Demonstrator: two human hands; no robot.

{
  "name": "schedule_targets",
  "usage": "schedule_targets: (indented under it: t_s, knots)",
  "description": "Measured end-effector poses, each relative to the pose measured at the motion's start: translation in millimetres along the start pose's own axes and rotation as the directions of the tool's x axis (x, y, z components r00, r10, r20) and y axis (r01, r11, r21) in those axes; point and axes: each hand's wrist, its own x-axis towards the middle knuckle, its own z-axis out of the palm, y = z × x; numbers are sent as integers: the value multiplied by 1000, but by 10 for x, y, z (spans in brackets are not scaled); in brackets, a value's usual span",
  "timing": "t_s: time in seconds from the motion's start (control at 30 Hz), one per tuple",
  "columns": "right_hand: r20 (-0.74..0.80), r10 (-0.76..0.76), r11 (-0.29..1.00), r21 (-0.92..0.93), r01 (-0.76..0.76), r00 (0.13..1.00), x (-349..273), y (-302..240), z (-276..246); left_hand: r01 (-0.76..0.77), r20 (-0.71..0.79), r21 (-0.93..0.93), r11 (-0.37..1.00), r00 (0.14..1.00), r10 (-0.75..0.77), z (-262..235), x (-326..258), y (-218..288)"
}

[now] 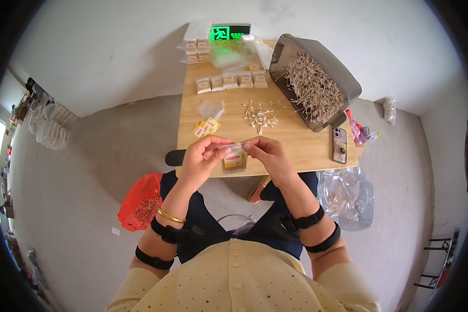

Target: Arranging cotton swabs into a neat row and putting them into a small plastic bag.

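Observation:
Near the table's front edge, my left hand and my right hand pinch the two top corners of a small clear bag of cotton swabs. The bag hangs upright between them, with a yellow label card inside and swab sticks showing below it. Just beyond my left hand lie several yellow label cards and clear flat bags. A loose pile of cotton swabs is on the wood beyond my right hand.
Filled swab bags stand in a row on the wooden table. A tilted grey bin of swabs is at the back right, a phone nearer. A red bag and a clear bag flank my legs.

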Motion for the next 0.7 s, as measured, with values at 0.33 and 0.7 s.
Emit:
schedule_targets:
  t_s: [0.33, 0.7]
  knots:
    - [-75, -55, 991, -124, 46, 996, 251, 445, -140, 64, -79, 209, 976, 996, -48, -83, 236, -494]
    - [-127, -65, 948, -316, 22, 990, 362, 1049, -281, 68, -179, 453, 889, 984, 16, 83, 295, -1080]
